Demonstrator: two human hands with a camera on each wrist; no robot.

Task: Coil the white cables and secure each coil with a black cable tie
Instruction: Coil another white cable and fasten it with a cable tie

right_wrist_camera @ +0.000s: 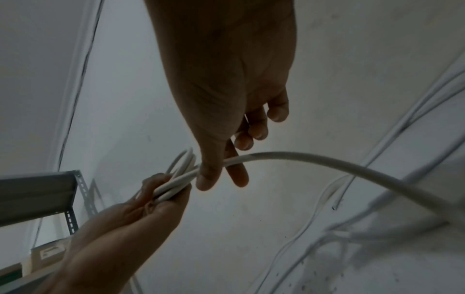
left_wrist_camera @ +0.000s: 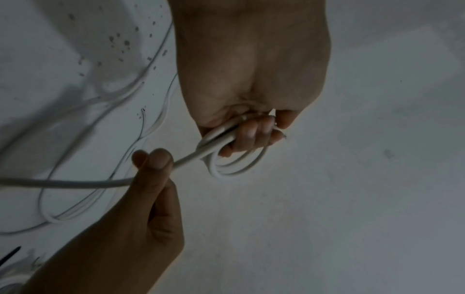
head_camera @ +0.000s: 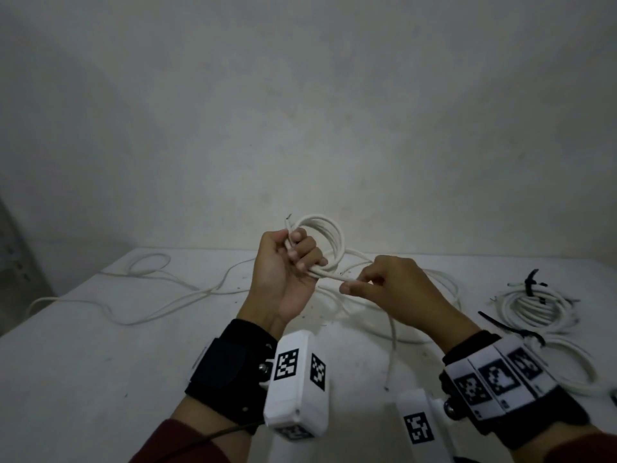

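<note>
The right hand [head_camera: 397, 292] pinches the free run of the white cable [head_camera: 392, 332] between thumb and forefinger, just beside the left hand [head_camera: 283, 272]. The left-hand fingers [head_camera: 309, 252] are curled round the partly wound coil [head_camera: 325, 240], held above the tabletop [head_camera: 100, 362]. Farther right, a finished coil [head_camera: 534, 309] with a black cable tie [head_camera: 531, 284] lies on the tabletop.

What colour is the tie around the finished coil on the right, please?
Black tie, clearest in the head view.
</note>
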